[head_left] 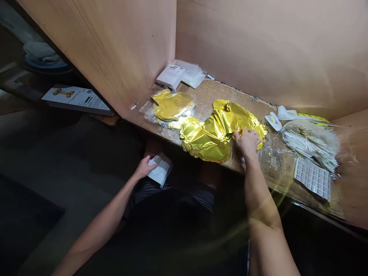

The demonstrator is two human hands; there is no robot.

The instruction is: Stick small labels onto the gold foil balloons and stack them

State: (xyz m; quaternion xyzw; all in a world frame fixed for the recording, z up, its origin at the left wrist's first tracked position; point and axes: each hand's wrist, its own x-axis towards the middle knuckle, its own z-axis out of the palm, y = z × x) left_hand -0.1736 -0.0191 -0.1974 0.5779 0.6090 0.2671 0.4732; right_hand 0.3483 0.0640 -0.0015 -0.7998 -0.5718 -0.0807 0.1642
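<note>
Below the table's front edge, over my lap, my left hand (145,168) grips a flat whitish plastic packet (160,169) between thumb and fingers. My right hand (247,142) is on the crumpled gold foil balloon (207,134), its fingers curled down onto the foil near the right end; the fingertips are partly hidden. The balloon lies spread over the middle of the table and overhangs the front edge a little. To its left rests a pile of flat gold foil balloons (174,105) in clear plastic.
White printed cards (171,76) and clear packets (194,76) sit in the back left corner. At right are a fanned bundle of white strips (310,140), a yellow-and-white roll (287,113) and a sticker sheet (313,178). Wooden panels (129,46) wall the table. A printed box (76,97) stands outside, left.
</note>
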